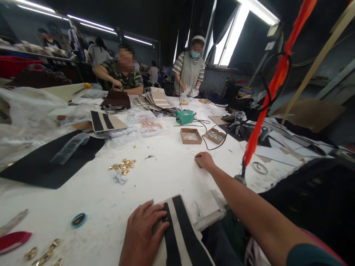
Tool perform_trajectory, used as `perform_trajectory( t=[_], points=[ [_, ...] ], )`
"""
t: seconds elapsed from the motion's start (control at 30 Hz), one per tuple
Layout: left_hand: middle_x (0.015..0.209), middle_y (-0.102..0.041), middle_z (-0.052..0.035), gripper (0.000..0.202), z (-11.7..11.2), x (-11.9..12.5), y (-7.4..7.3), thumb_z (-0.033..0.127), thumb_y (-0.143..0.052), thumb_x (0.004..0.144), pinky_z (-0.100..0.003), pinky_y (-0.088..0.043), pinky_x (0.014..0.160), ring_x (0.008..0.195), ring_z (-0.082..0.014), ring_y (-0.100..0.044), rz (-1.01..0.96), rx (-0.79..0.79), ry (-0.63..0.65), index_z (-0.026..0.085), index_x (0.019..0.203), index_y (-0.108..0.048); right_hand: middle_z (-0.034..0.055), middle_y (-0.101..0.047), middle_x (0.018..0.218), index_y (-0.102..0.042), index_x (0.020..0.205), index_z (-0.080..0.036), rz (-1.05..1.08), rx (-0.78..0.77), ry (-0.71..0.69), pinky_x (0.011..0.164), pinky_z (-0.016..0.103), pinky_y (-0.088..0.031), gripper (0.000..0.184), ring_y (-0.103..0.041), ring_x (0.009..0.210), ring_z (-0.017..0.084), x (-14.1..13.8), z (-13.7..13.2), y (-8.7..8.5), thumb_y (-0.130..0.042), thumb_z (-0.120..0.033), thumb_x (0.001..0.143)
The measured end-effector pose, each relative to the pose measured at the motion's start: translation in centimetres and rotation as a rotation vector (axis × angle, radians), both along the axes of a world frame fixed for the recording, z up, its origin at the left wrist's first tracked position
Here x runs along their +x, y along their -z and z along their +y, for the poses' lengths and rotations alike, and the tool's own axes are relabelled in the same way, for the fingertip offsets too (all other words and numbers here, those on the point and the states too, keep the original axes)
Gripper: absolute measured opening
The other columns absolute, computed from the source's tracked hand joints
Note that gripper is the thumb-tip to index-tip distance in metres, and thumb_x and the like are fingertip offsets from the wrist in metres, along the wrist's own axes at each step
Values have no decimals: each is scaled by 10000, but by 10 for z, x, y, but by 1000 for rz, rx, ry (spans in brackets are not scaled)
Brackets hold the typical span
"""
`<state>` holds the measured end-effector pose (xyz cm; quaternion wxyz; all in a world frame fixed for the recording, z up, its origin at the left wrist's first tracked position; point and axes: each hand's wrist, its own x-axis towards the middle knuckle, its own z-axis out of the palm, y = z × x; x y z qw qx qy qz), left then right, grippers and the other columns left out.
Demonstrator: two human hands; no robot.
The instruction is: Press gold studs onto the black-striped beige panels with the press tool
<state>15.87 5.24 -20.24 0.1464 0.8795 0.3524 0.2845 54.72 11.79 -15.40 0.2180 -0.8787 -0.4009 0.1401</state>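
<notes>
My left hand lies on a beige panel with two black strips, at the table's front edge. Its fingers are stretched out and somewhat apart, with the tips on the nearer strip. Across the table, my right hand is closed low over the white top, fingertips pressed together. Whatever is between those fingertips is too small or hidden to make out. Just beyond it stand a small cardboard box and a second cardboard box with small shiny parts in it.
A pile of gold metal fittings lies left of centre, more gold fittings at front left. A green device with cables stands behind the boxes. An orange-wrapped hanging cord drops near my right arm. Two people work across the table.
</notes>
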Motion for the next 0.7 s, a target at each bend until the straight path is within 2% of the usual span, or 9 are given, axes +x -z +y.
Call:
perform_trajectory(
  t=[0.03,0.1,0.27,0.4,0.5,0.6,0.7],
  points=[
    [1271,-780,28,205,-1,1,-2,403,-777,886,-623,-530,1049,1301,-375,-639,0,-13,1,379,1088,-792,32,-799,807,-827,1045,-195,0,-8,-21,633,235,-528,251,-700,606,155,0,-2,1,-666,-198,853],
    [1269,-779,18,193,-3,2,-8,385,-772,895,-629,-507,1068,1311,-375,-626,-8,-42,7,368,1086,-790,30,-806,848,-830,1038,-204,-31,-15,-64,646,230,-520,235,-711,655,157,0,-9,2,-672,-215,865],
    [1261,-780,7,166,-11,6,-24,329,-786,898,-625,-464,1103,1328,-364,-601,-48,-134,13,338,1064,-783,85,-792,1121,-834,982,-223,-201,-25,-175,826,286,-503,202,-714,1027,244,-2,-19,-3,-644,-254,921],
    [1242,-787,5,179,-16,8,-33,297,-825,870,-603,-448,1117,1334,-354,-592,-56,-189,6,309,1042,-775,159,-748,1208,-824,1000,-176,-274,-6,-241,884,346,-486,276,-692,1089,293,-6,-22,-11,-561,-259,985],
    [1240,-790,12,194,-19,9,-36,285,-838,860,-585,-441,1124,1333,-341,-591,-60,-194,-2,293,1041,-767,140,-758,1192,-811,1051,-172,-273,41,-290,918,343,-480,274,-690,1106,281,-20,-30,-19,-558,-258,995],
    [1245,-790,13,199,-20,10,-36,287,-839,860,-572,-430,1135,1334,-334,-590,-57,-189,-6,286,1045,-767,59,-793,991,-794,1080,-195,-119,111,-378,853,288,-502,256,-727,897,198,-54,-53,-28,-585,-323,1004],
    [1248,-791,11,214,-21,11,-34,301,-842,860,-566,-420,1137,1342,-336,-583,-43,-189,-9,288,1063,-776,4,-755,774,-792,995,-202,301,133,-552,727,274,-500,210,-692,694,164,-102,-89,-35,-678,-369,942]
  ],
)
